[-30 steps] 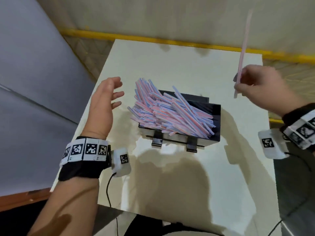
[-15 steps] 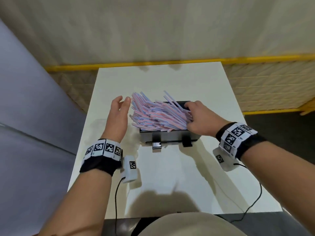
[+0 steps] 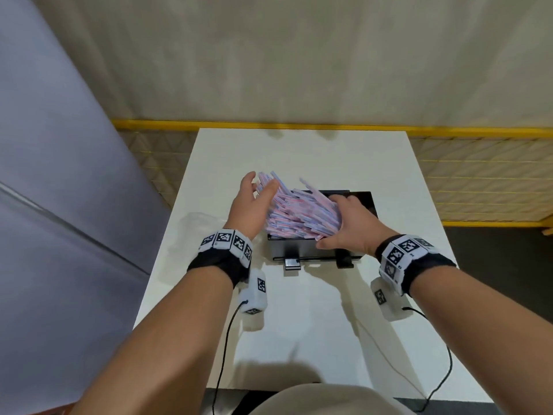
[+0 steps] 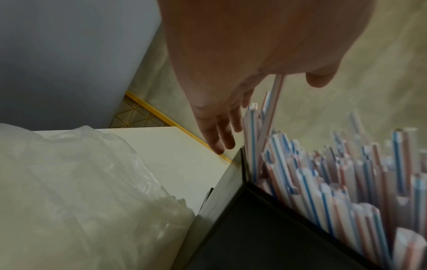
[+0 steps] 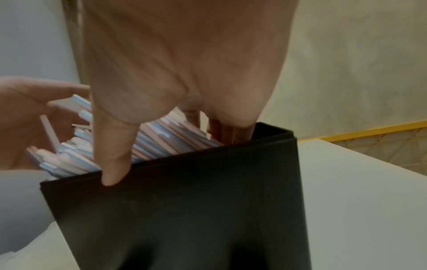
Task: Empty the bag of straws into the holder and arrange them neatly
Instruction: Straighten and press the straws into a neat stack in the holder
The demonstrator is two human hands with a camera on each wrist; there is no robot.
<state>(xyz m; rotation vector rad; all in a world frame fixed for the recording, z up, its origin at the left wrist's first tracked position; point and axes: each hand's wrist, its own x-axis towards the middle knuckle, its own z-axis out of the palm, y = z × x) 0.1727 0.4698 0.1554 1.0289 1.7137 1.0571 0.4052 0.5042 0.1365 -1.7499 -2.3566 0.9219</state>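
I've got the black rectangular box holder (image 3: 363,199) sitting mid-way on the white square table (image 3: 398,175), stuffed with the pink, blue and white striped plastic straws (image 3: 299,212), which fan out leaning to the left, many ends poking over the left rim. My left hand (image 3: 250,202) is flat, fingers straight and close together, palm set against the splayed straw ends on the holder's left side. My right hand (image 3: 348,224) lies over the right of the bundle, fingers reaching down inside the holder against the straws, thumb out along the front wall; it clamps nothing. The crumpled clear plastic bag (image 4: 76,191) lies on the table just left of the holder.
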